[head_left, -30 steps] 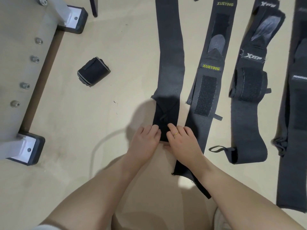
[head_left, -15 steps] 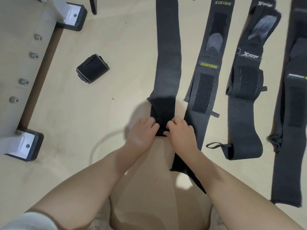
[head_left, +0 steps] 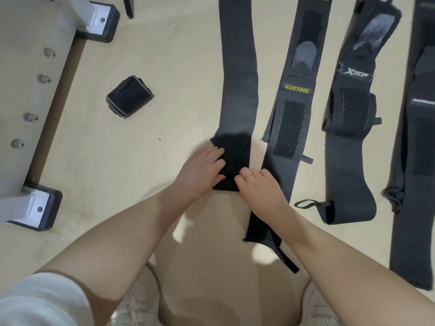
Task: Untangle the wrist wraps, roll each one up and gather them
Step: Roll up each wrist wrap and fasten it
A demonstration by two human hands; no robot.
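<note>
Dark wrist wraps (head_left: pixel 239 74) lie flat; one rolled wrap (head_left: pixel 129 97) apart.

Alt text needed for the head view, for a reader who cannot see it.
Both hands, left hand and right hand, roll the near end of a plain dark wrist wrap laid flat on the floor. A finished rolled wrap lies to the left; more unrolled wraps lie to the right.
</note>
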